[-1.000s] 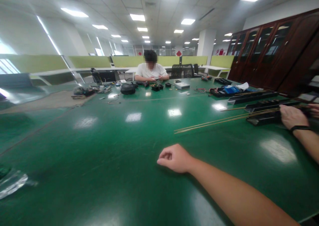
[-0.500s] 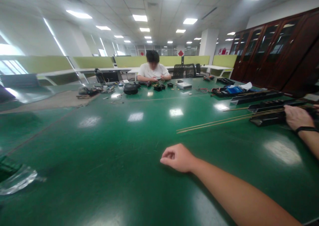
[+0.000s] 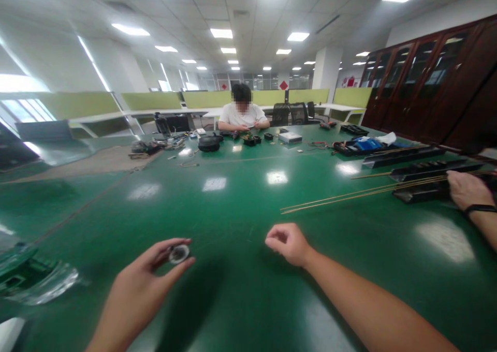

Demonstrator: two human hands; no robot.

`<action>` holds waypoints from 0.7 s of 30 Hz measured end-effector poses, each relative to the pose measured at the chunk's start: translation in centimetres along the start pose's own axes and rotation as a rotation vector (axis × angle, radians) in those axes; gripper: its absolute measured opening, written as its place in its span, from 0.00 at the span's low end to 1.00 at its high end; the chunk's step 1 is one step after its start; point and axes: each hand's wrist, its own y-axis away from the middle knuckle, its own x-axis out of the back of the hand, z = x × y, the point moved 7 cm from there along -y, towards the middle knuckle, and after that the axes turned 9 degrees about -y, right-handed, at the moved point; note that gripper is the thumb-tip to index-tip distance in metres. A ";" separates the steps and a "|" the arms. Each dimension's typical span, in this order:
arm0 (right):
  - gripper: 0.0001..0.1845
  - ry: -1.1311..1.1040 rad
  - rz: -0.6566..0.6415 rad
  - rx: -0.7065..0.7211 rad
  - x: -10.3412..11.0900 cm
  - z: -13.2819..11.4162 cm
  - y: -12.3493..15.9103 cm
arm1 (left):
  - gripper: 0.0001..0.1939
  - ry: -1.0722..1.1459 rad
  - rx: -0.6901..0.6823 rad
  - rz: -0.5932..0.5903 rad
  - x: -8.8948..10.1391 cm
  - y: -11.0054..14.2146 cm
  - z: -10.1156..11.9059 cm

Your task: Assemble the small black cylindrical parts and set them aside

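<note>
My left hand [image 3: 134, 284] is raised above the green table [image 3: 240, 196] at lower left. Its thumb and fingers pinch a small round piece [image 3: 179, 254] with a pale rim and a darker middle; its exact kind is unclear. To its right, my right hand [image 3: 289, 244] rests near the tabletop, fingers curled in a loose fist. Nothing shows in the hollow between its thumb and fingers. A clear plastic bottle [image 3: 42, 279] lies at the left edge, partly out of view.
Thin brass-coloured rods [image 3: 334, 201] lie across black channels [image 3: 421, 189] at right, where another person's hand [image 3: 469, 189] touches them. Across the table sits a person in a white shirt [image 3: 240, 116]. Electronic parts, a black pouch [image 3: 208, 143] and an open toolbox [image 3: 361, 145] line the far side.
My left hand has come into view from the lower left with the round piece. My right hand appears slightly farther right, as the whole view has shifted a little.
</note>
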 end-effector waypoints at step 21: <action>0.20 0.076 0.082 -0.101 0.2 1.1 -0.9 | 0.17 0.307 -0.319 -0.142 -13.1 -4.3 5.4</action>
